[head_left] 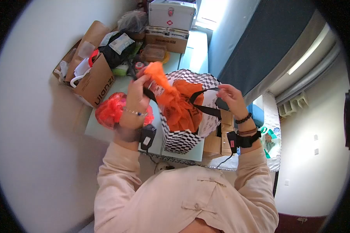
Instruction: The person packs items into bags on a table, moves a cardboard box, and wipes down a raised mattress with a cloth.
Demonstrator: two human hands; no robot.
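A black-and-white checkered bag [179, 142] stands open at the table's front edge, with orange bags or cloth [182, 112] inside. My left hand [139, 92] is closed at the bag's left side, gripping the upper end of the orange material, which stretches up out of the opening. At the right rim, my right hand [230, 95] has its fingers pinched on the black handle [204, 91]. Beside my left forearm lies a red plastic bag [109, 110], partly hidden by that arm.
A cardboard box [94, 86] full of items stands at the left. Behind are a white case [171, 14] on a carton [166, 39] and a clear plastic container [153, 52]. Another cardboard box [213, 144] sits right of the checkered bag, near a grey curtain [260, 42].
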